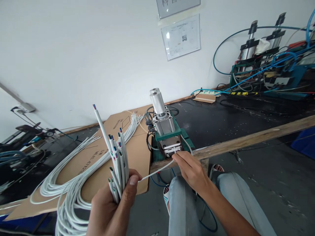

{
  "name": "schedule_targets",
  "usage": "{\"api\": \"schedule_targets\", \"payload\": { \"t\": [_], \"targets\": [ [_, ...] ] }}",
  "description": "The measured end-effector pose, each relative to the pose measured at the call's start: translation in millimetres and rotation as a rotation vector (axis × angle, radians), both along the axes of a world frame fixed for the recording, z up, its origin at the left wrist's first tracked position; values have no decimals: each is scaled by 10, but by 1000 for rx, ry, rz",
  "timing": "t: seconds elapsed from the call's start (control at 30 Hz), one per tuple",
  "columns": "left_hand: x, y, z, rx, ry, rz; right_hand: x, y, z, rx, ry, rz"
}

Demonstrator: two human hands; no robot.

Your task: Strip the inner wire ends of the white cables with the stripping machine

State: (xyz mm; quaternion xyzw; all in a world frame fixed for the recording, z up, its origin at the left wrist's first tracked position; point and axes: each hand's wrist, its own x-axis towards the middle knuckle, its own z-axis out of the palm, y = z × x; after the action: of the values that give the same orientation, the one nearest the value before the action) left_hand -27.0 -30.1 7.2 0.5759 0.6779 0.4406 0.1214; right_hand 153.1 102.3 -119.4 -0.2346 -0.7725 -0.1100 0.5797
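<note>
My left hand [115, 203] is wrapped round a bundle of white cables [120, 164], whose cut ends point up and show small coloured wires. One cable in it stands higher than the others. A single white cable [158, 170] runs from beside my left thumb across to my right hand [192, 170]. The fingers of my right hand are pinched on this cable at the front of a small machine [163, 124] with a silver cylinder and a green plate. The cable's tip is at the machine's front opening; how far in it sits cannot be made out.
Long loops of white cable [86, 177] lie on flat cardboard [137, 157] at the left and hang over its edge. More machines with blue hoses [270, 62] stand at the back right. A power strip [208, 92] lies near the wall. The table's wooden edge [246, 141] runs along the front.
</note>
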Motion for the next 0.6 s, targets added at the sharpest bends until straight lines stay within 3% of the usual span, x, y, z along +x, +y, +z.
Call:
{"api": "schedule_targets", "payload": {
  "t": [0.6],
  "targets": [
    [26,-22,16,2,-58,2,31,21,-20,-9,-13,5]
  ]
}}
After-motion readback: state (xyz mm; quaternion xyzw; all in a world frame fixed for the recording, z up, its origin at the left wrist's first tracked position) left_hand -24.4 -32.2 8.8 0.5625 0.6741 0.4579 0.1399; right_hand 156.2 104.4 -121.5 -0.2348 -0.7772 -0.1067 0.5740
